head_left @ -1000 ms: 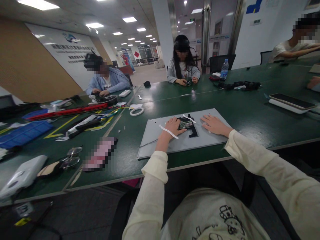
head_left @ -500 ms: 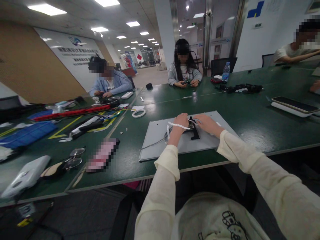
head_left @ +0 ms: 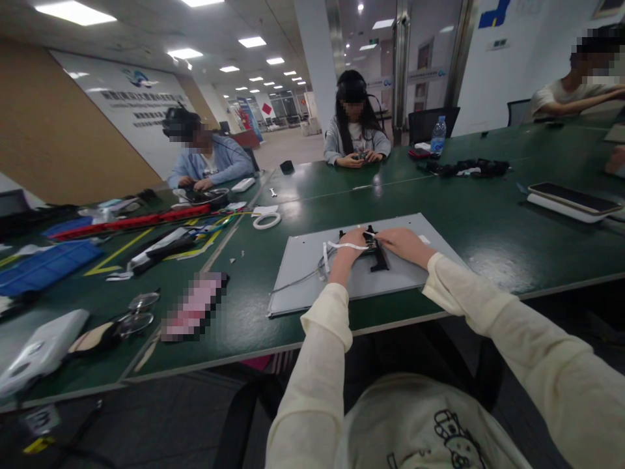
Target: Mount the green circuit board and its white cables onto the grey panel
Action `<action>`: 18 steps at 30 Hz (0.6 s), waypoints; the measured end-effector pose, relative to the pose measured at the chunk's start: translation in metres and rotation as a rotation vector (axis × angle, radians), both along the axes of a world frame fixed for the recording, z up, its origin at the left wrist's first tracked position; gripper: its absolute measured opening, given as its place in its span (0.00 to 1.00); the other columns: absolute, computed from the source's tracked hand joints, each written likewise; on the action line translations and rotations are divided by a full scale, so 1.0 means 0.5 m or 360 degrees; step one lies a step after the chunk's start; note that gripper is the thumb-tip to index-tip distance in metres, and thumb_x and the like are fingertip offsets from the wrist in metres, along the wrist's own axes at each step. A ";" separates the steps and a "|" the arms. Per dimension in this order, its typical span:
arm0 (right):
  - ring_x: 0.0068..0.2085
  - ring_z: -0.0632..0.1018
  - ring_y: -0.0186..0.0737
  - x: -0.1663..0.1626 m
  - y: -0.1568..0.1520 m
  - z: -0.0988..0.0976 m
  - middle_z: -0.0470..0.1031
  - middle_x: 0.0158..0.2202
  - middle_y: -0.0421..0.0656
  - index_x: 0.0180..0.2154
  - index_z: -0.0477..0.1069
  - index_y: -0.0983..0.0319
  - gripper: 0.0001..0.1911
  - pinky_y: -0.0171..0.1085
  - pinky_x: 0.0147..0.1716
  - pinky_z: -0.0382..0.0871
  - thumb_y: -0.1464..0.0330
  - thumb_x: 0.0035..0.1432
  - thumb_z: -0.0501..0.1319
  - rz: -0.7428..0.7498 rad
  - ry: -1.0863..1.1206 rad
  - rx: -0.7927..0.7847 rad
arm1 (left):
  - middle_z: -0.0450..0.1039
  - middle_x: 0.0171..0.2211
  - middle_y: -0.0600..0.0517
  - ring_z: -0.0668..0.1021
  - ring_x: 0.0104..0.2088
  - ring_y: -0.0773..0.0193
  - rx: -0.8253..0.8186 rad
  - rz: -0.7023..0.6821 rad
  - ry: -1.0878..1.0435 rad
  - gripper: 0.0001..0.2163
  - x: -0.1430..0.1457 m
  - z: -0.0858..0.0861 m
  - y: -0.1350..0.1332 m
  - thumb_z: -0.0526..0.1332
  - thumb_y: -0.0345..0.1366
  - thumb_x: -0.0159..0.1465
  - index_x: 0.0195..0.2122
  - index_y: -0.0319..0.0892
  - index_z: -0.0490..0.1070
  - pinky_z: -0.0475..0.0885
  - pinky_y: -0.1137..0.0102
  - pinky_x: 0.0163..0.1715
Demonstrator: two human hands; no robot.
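A grey metal panel (head_left: 303, 260) lies flat on the green table (head_left: 488, 228) in front of me. Near its middle sits a black bracket (head_left: 379, 259) with a small circuit board, mostly covered by my hands. My left hand (head_left: 349, 251) rests on the board's left side with fingers curled, and a white strip (head_left: 344, 245) lies across its back. My right hand (head_left: 403, 244) reaches in from the right, fingertips pinched at the board's top. A thin grey cable (head_left: 300, 279) trails left across the panel.
A white tape roll (head_left: 267, 220) lies beyond the panel. Tools, a red bar (head_left: 131, 221), a blue tray (head_left: 46, 262) and a white device (head_left: 41, 348) crowd the left. A tablet (head_left: 571, 198), black straps (head_left: 463, 167) and a water bottle (head_left: 438, 135) are right. Three other people sit around the table.
My right hand has slid left from the panel's bare surface onto the board, meeting my left hand. The white strip has shifted from my left wrist up over the hand.
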State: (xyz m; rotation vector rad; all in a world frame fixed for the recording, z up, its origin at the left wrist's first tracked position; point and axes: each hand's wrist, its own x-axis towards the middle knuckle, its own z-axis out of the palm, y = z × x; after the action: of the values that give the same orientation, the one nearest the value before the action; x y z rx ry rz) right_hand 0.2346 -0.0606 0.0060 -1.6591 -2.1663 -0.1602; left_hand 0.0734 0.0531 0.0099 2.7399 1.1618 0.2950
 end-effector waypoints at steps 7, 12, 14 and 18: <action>0.46 0.78 0.49 0.003 -0.012 0.006 0.77 0.49 0.49 0.52 0.74 0.60 0.17 0.41 0.42 0.69 0.72 0.66 0.52 -0.0010 -0.0235 0.0031 | 0.73 0.53 0.40 0.75 0.52 0.51 -0.0041 0.0003 0.0055 0.21 0.000 0.009 -0.004 0.49 0.28 0.63 0.57 0.36 0.69 0.69 0.58 0.52; 0.43 0.77 0.46 -0.003 -0.021 0.014 0.78 0.43 0.50 0.64 0.61 0.60 0.27 0.40 0.43 0.66 0.77 0.64 0.51 0.0052 -0.0432 0.0101 | 0.75 0.51 0.41 0.76 0.50 0.52 -0.0040 0.0040 0.0079 0.19 0.001 0.016 -0.012 0.50 0.29 0.64 0.54 0.38 0.71 0.70 0.60 0.50; 0.40 0.77 0.44 -0.002 -0.020 0.014 0.79 0.40 0.49 0.66 0.55 0.59 0.30 0.38 0.40 0.66 0.78 0.64 0.51 0.0014 -0.0523 0.0128 | 0.75 0.50 0.42 0.76 0.50 0.54 -0.0029 0.0051 0.0081 0.19 0.001 0.019 -0.015 0.50 0.29 0.63 0.54 0.39 0.71 0.69 0.62 0.51; 0.36 0.77 0.42 0.006 -0.011 0.007 0.78 0.37 0.48 0.67 0.52 0.60 0.31 0.36 0.35 0.64 0.77 0.65 0.51 -0.0124 -0.0551 0.0206 | 0.75 0.51 0.44 0.75 0.52 0.56 -0.0040 0.0036 0.0057 0.20 0.000 0.018 -0.013 0.50 0.28 0.63 0.55 0.40 0.71 0.67 0.64 0.53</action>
State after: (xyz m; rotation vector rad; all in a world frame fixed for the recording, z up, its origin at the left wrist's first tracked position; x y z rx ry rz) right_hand 0.2378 -0.0660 0.0096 -1.7453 -2.2751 -0.6395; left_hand 0.0731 0.0464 0.0190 2.7232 1.1975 0.2330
